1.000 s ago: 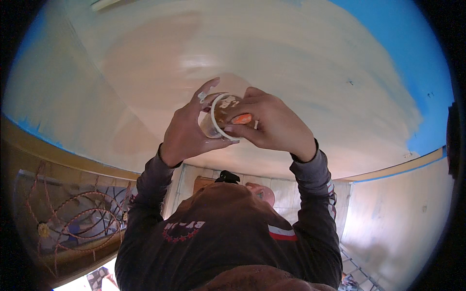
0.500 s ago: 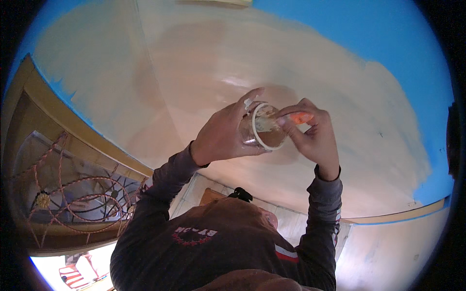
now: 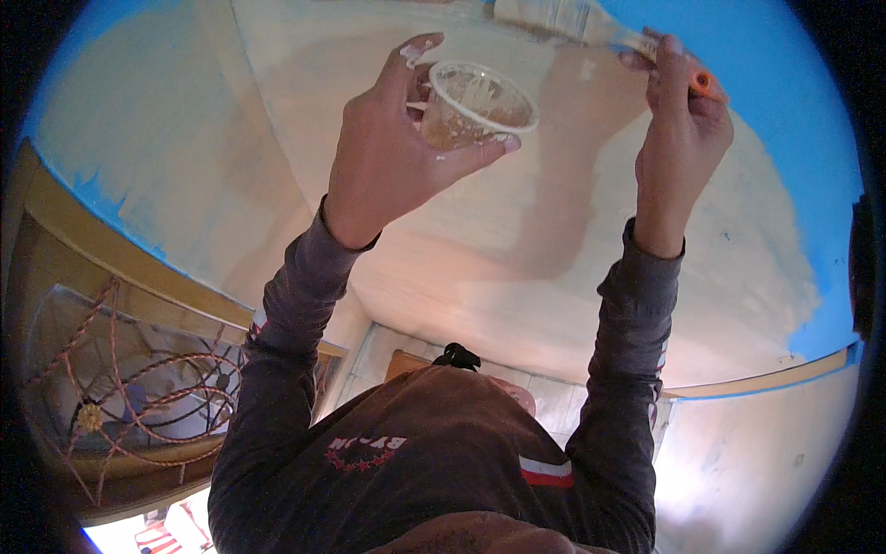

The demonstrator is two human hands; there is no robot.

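Observation:
My left hand [image 3: 388, 152] is wrapped round a clear plastic cup [image 3: 449, 125] with a pale rim. Cream paint is smeared inside the cup and on my thumb and fingers. Higher up and to the right, my right hand [image 3: 683, 138] grips a paintbrush by its orange handle [image 3: 709, 85]. The brush's pale head points up and left against the wall, partly blurred, so I cannot tell exactly where the bristles touch. Cream paint [image 3: 443, 231] covers much of the wall in front of me, with bright blue [image 3: 775, 55] around it.
On the left is a wood-framed opening [image 3: 138, 245] with twisted rope-like bars [image 3: 138, 388] across it. A pale object [image 3: 544, 14] sits at the top edge. Below the painted surface on the right is a whitish lower wall [image 3: 748, 452].
My right hand has lifted the brush out of the cup and carried it up and right to the wall. My left hand has moved up and left with the cup.

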